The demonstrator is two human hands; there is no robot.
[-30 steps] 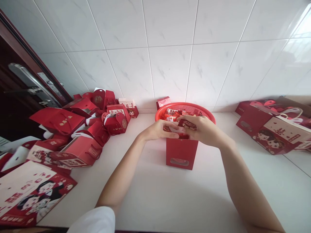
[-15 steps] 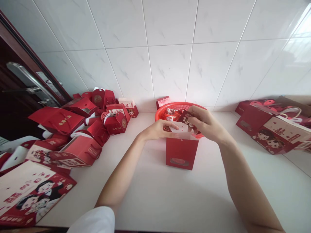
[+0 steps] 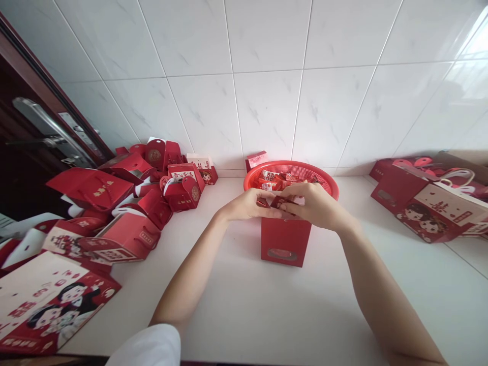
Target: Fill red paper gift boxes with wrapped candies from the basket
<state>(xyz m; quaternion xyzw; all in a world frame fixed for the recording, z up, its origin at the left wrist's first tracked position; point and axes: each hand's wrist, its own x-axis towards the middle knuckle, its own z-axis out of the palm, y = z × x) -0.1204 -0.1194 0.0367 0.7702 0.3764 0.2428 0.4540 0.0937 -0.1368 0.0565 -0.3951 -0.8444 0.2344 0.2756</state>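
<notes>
A red gift box (image 3: pixel 285 239) with a small oval window stands upright on the white counter. My left hand (image 3: pixel 256 204) grips the box's top edge on the left side. My right hand (image 3: pixel 310 203) is at the box's open top, closed on a dark red candy packet (image 3: pixel 280 202) with pale print. Behind the box sits a red plastic basket (image 3: pixel 331 185) holding several red wrapped candies (image 3: pixel 269 178). The inside of the gift box is hidden by my hands.
Several red gift boxes (image 3: pixel 131 236) crowd the left side, with a large printed box (image 3: pixel 57 305) at the front left. More boxes (image 3: pixel 423 203) stand on the right. A small box (image 3: pixel 256 159) leans behind the basket by the tiled wall. A door handle (image 3: pixel 46 127) is far left.
My right hand has come down and left from over the basket's edge to the box's top, carrying the dark red packet. My left hand has stayed on the box.
</notes>
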